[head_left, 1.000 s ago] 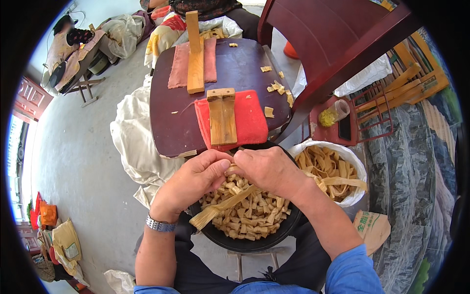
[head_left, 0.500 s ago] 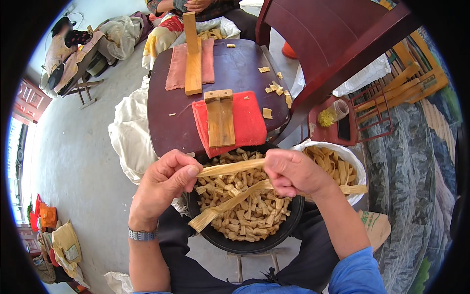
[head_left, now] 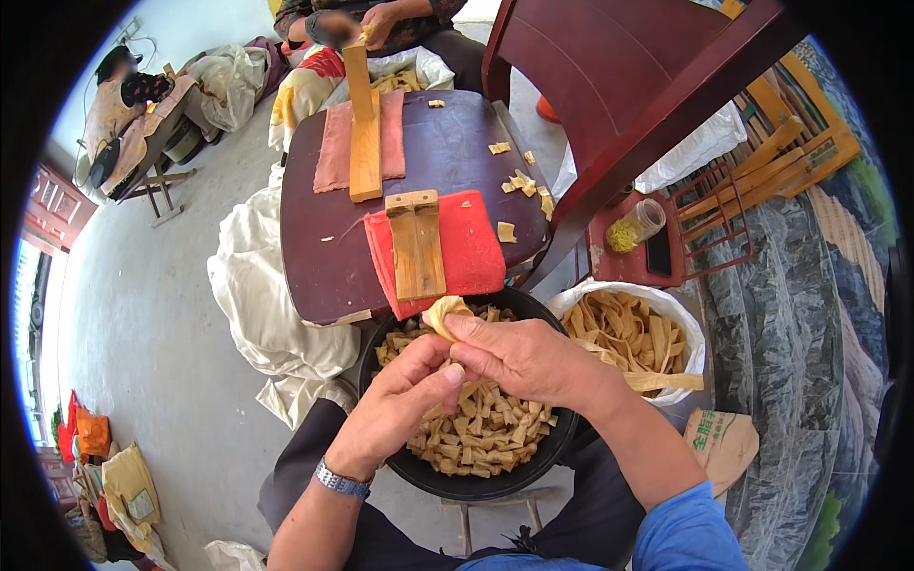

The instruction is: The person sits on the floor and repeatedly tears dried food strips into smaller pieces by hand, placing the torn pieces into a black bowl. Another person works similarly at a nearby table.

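Strip point(head_left: 446, 317), one, pale yellow: folded into a loop, held in the air above the near rim of the chair seat's red cloth and the far part of the tub.
Right hand point(head_left: 519, 354): closed, strip pinched between thumb and fingers.
Left hand point(head_left: 411, 388): fingers curled, thumb tip just beside the right thumb; whether it also grips the strip cannot be told. Metal watch point(head_left: 341, 480) on its wrist.
Black tub point(head_left: 476, 491), round: below both hands, filled with short tan pieces point(head_left: 486, 433).
White sack point(head_left: 699, 343), open: right of the tub, holding long tan strips point(head_left: 633, 328), one lying over its rim.
Chair seat point(head_left: 314, 233), dark maroon: beyond the tub. On it, a folded red cloth point(head_left: 473, 247) under a wooden block point(head_left: 417, 257); farther off, a pink cloth point(head_left: 333, 152) under a wooden piece with upright point(head_left: 366, 157); yellow scraps point(head_left: 521, 184) toward the right.
Clear jar point(head_left: 640, 226), yellow contents: on a red stool, beside a dark flat object point(head_left: 658, 255).
White fabric point(head_left: 262, 281): left of the seat.
Another person's hand point(head_left: 382, 24): at the far side, by the upright.
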Demonstrator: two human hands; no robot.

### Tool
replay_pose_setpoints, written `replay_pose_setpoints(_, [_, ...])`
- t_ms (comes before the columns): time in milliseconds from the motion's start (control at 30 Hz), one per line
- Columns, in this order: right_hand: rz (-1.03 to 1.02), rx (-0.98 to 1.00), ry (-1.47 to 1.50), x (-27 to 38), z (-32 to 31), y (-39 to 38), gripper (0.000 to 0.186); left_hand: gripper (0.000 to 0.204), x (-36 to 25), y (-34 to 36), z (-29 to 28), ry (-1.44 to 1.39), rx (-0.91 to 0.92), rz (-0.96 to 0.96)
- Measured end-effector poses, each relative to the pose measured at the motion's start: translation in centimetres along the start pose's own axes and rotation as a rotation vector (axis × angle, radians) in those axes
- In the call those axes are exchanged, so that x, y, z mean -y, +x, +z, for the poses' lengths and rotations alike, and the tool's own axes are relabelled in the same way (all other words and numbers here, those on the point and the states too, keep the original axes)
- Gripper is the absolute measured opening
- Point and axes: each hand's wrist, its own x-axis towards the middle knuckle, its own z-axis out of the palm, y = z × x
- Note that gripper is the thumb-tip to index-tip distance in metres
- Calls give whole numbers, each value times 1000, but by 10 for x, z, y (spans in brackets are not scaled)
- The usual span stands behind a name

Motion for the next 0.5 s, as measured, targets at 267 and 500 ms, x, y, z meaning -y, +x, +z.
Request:
replay_pose_setpoints(267, [142,-213,224,22,3,4,58,29,1,6,-2,-211,-138,25])
replay_pose_setpoints(500, [538,59,666,14,5,8,21,33,-10,-4,-13,-312,108,19])
